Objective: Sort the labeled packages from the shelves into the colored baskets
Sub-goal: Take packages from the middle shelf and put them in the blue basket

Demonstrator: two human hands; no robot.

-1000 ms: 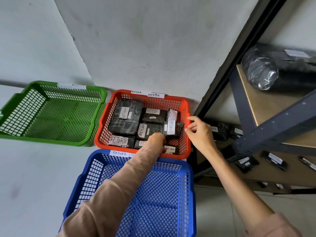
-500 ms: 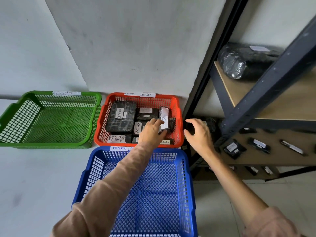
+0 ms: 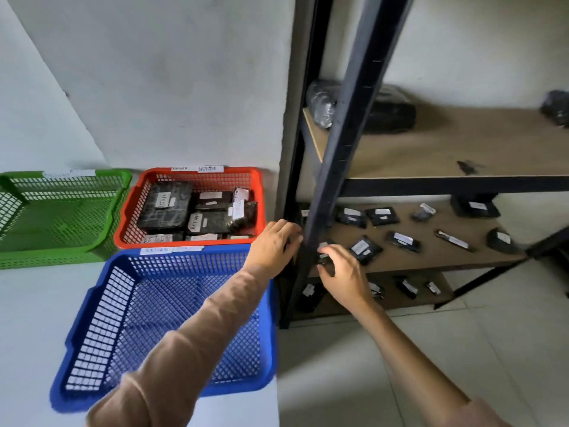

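Observation:
My right hand [image 3: 343, 274] reaches onto the low shelf [image 3: 431, 257]. Its thumb and fingers sit on either side of a small black labeled package [image 3: 322, 259] at the shelf's front left; whether they grip it is unclear. More black labeled packages [image 3: 365, 249] lie scattered on that shelf. My left hand [image 3: 275, 245] hovers with fingers apart beside the dark shelf post [image 3: 331, 192], holding nothing. The red basket [image 3: 125, 220] holds several black packages [image 3: 163, 208] marked RETURN. In front of it is the blue basket [image 3: 89, 306], and the green basket [image 3: 115, 208] stands to its left; both hold nothing.
A large black wrapped bundle [image 3: 391, 115] lies on the upper shelf board, and another dark bundle [image 3: 557, 107] is at the far right. A few small packages [image 3: 408, 287] lie on the bottom shelf. Grey walls rise behind the baskets, and pale floor tiles lie at the lower right.
My left hand has left the red basket and moved right toward the shelf post. My right hand has gone past the post onto the low shelf. The view has swung right.

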